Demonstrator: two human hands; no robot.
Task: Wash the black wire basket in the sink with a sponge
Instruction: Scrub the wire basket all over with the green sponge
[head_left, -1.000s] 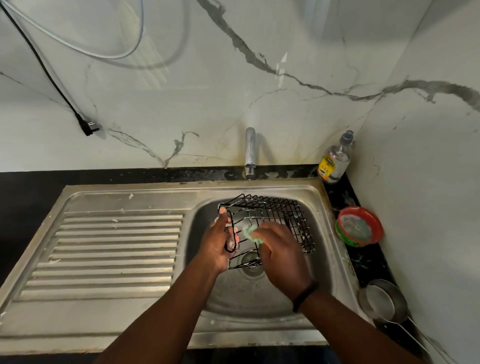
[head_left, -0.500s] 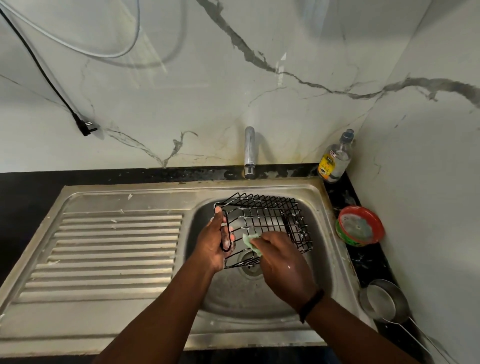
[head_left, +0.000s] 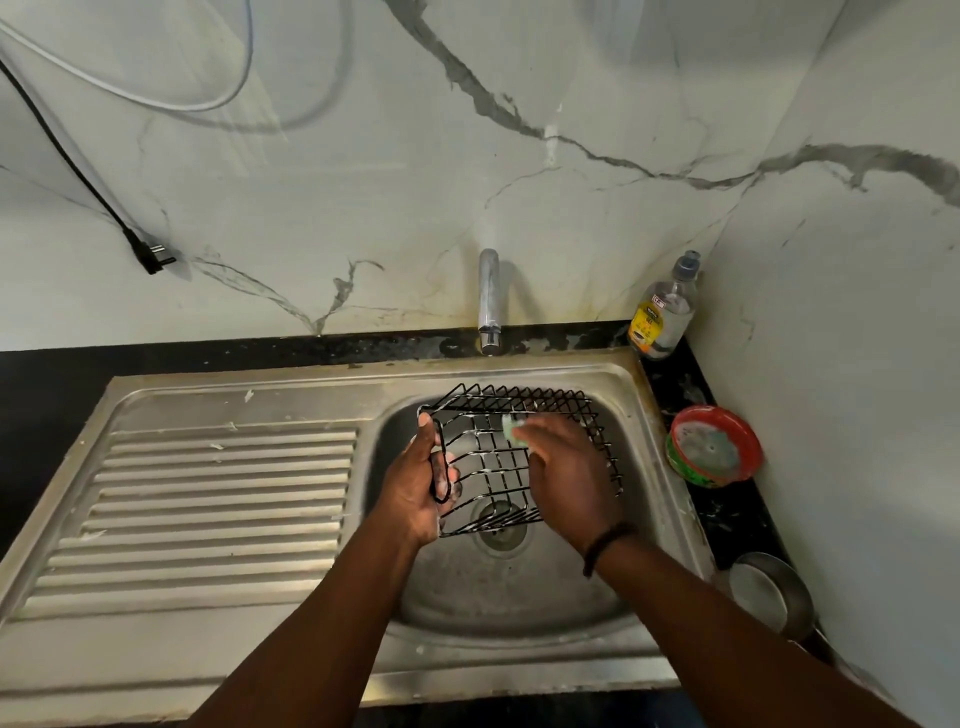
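In the middle of the frame, the black wire basket (head_left: 524, 457) is held tilted over the bowl of the steel sink (head_left: 519, 592), above the drain (head_left: 501, 535). The left hand (head_left: 415, 483) is closed around the basket's left end. The right hand (head_left: 566, 473) pinches a pale green sponge (head_left: 511, 428) against the wires inside. The tap (head_left: 488, 301) stands at centre, above the sink.

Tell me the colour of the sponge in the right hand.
Pale green sponge, pressed against the black wire basket; seen in the head view.
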